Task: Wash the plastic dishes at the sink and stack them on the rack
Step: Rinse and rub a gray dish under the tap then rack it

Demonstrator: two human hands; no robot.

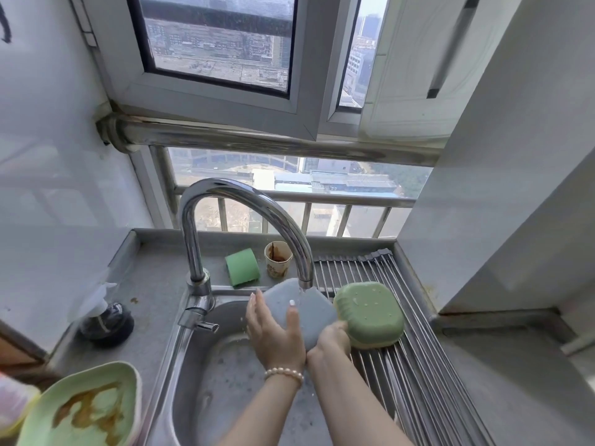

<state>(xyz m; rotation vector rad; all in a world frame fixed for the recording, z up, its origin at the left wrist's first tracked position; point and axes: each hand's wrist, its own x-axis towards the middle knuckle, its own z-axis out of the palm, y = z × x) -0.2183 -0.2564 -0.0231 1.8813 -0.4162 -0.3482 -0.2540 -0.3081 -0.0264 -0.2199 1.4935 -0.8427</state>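
A grey plastic plate (317, 309) is held tilted under the running faucet (244, 217), above the steel sink (206, 381). My left hand (273, 333) grips its left edge, thumb on the face of the plate. My right hand (331, 341) holds the plate's lower right edge, fingers curled behind it. A green plastic bowl (370, 313) lies upside down on the roll-up wire rack (402, 365), right beside my right hand. A pale green plate (87, 410) smeared with brown sauce sits at the lower left.
A green sponge (242, 266) and a stained paper cup (278, 259) stand on the ledge behind the sink. A dark soap bottle (106, 320) sits on the left counter. A wall corner juts in at the right, by the rack.
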